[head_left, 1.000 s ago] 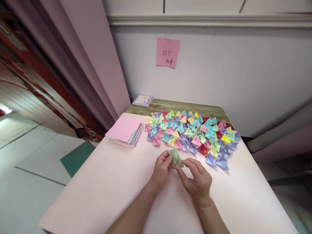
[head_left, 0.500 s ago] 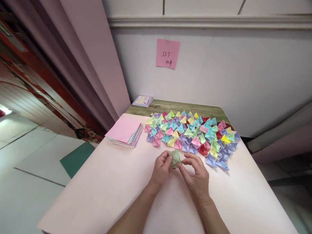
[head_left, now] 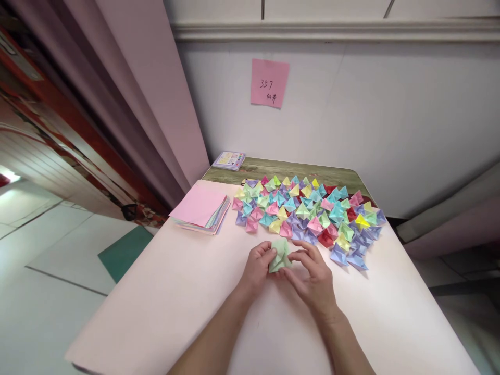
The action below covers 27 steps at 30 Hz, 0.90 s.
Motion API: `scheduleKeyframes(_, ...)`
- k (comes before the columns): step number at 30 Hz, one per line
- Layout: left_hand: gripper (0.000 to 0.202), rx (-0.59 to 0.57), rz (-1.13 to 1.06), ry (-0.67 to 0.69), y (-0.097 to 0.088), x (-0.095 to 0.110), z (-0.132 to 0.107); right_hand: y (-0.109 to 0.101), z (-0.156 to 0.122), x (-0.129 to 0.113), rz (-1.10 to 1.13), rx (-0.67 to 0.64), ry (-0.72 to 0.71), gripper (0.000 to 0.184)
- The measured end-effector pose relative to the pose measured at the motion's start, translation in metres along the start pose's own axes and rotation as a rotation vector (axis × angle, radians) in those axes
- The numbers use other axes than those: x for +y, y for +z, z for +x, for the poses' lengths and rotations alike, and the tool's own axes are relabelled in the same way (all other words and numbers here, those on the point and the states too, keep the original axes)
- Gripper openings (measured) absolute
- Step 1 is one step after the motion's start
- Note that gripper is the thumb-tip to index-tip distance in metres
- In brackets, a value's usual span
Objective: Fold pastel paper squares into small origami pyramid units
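Observation:
A light green folded paper (head_left: 279,254) is held just above the near middle of the table. My left hand (head_left: 258,266) pinches its left side, thumb on top and the fingers behind. At the paper's right edge is my right hand (head_left: 312,273), its fingers curled and its thumb against the lower right corner. Beyond both hands spreads a dense group of small folded paper boats (head_left: 302,211) in blue, green, pink, yellow, red and purple. Some of the paper's underside is hidden by my fingers.
A stack of coloured square paper sheets (head_left: 201,205), pink on top, lies at the left of the white table surface (head_left: 172,307). Behind it is a small pile of printed packets (head_left: 229,160). A pink note (head_left: 269,83) with handwriting hangs on the wall.
The green paper shows more of its face, with a lower corner turned down toward me. My right thumb and fingers have spread slightly apart. The left hand still grips the paper.

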<state>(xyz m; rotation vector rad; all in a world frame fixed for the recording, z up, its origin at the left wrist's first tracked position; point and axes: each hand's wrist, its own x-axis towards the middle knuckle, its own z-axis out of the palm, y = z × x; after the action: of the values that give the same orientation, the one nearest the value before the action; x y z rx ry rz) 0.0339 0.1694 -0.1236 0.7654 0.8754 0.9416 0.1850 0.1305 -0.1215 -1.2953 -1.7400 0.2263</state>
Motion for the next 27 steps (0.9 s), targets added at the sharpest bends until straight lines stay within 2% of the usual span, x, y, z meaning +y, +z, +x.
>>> scheduleKeyframes(6,0.025,-0.034,-0.033,-0.109,-0.0052,0.0015,0.0012,-0.0054,0.0032,0.0097,0.210,-0.150,0.118,0.025)
scheduleKeyframes(15,0.020,0.028,0.002,-0.103,-0.0026,-0.0006,-0.0001,-0.0030,0.0007,0.0101,0.309,-0.258,0.194,0.029)
scheduleKeyframes(19,0.021,0.032,0.085,-0.126,0.0017,-0.0015,-0.0030,-0.0013,0.0013,0.0069,0.350,-0.275,0.200,0.027)
scheduleKeyframes(24,0.024,0.019,0.092,-0.081,0.0029,-0.0047,-0.0041,-0.0012,0.0029,0.0038,0.345,-0.265,0.180,0.030)
scheduleKeyframes(27,0.021,0.005,0.071,-0.130,0.0037,-0.0030,-0.0041,-0.0014,0.0036,0.0037,0.335,-0.251,0.179,0.028)
